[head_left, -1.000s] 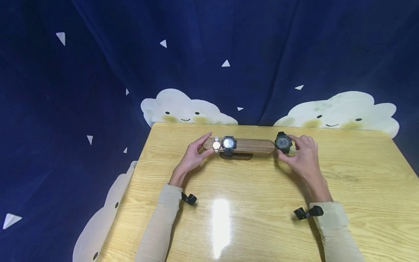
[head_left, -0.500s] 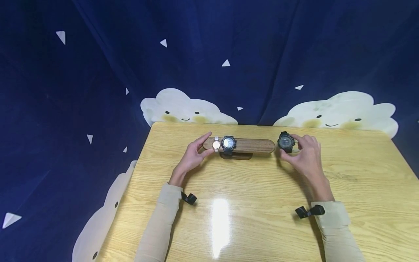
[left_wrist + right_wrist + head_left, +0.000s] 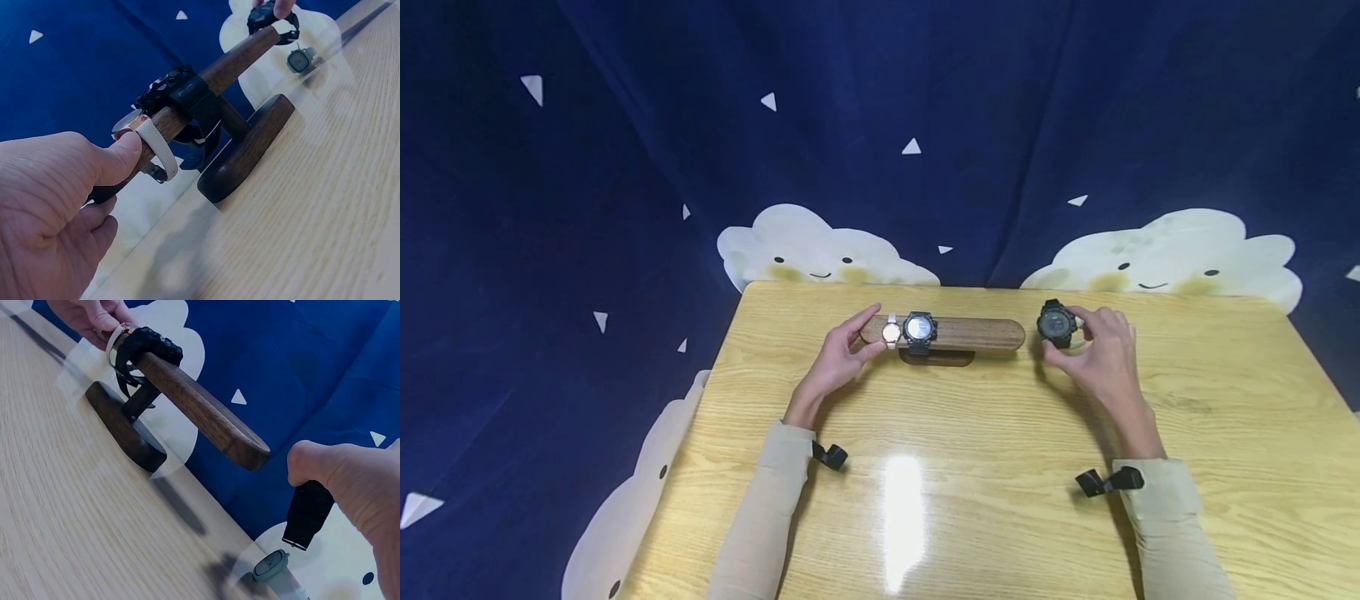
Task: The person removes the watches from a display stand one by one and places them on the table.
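A dark wooden watch stand (image 3: 981,334) with a rounded crossbar stands on the table. My left hand (image 3: 837,362) grips the bar's left end, the thumb close against a small watch with a white strap (image 3: 159,147). Beside that one, a chunky black watch (image 3: 919,328) is looped round the bar. My right hand (image 3: 1101,358) pinches another black watch (image 3: 1056,323) between thumb and fingers, just off the bar's right end with a small gap. Its strap hangs down in the right wrist view. A pale green watch (image 3: 270,565) sits on the table below, mostly hidden behind the right hand in the head view.
The light wood table (image 3: 985,467) meets a dark blue curtain (image 3: 880,125) with cloud prints at its back edge. The stand's foot (image 3: 125,428) lies under the middle of the raised bar. Black wrist straps (image 3: 1108,482) show at both sleeves.
My right hand has drawn the black watch a little rightward, from against the bar's end to just apart from it. The left hand keeps its grip on the stand. The head view has shifted slightly.
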`<action>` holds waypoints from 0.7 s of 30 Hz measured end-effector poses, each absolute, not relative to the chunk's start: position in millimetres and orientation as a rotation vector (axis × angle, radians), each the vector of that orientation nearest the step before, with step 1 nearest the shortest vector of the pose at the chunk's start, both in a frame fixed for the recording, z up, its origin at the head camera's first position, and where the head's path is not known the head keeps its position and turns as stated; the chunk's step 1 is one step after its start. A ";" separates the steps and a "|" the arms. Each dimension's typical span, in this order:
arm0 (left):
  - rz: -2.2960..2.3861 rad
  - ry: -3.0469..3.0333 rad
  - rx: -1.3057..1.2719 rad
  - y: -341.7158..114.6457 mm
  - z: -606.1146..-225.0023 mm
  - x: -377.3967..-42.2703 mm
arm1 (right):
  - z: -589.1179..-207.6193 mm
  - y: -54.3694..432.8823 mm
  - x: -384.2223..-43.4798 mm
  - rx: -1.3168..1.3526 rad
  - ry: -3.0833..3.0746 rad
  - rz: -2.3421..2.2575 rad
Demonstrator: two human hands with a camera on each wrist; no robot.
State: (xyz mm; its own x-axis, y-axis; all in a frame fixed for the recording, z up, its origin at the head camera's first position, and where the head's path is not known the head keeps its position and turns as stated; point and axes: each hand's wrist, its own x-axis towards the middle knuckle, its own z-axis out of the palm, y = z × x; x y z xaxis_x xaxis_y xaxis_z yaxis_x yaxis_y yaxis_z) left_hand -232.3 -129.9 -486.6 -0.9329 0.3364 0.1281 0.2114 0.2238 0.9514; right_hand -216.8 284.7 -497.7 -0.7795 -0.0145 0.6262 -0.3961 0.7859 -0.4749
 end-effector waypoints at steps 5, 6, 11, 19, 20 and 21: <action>1.822 2.367 0.533 -130.1 -486.5 -232.7 | -497.1 287.7 -217.6 0.294 -2.366 0.812; 1.824 2.365 0.534 -129.9 -486.0 -232.5 | -497.1 288.5 -217.7 0.290 -2.368 0.811; 1.826 2.363 0.528 -129.6 -485.2 -231.8 | -497.2 290.9 -217.5 0.272 -2.378 0.810; 1.835 2.353 0.538 -130.1 -484.8 -232.0 | -497.7 294.5 -217.3 0.263 -2.373 0.802; 1.836 2.353 0.541 -130.1 -484.7 -231.9 | -497.4 294.7 -217.1 0.259 -2.373 0.802; 1.837 2.353 0.543 -130.2 -484.7 -231.9 | -497.1 295.1 -217.1 0.255 -2.376 0.801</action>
State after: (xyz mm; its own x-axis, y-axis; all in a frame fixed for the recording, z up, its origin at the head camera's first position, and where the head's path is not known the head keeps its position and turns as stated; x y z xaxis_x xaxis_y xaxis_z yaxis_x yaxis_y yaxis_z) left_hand -231.9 -130.2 -484.7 -0.9303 0.3421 0.1324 0.2115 0.2052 0.9556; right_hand -217.1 295.1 -497.1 -0.7944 0.0119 0.6073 -0.3581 0.7984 -0.4840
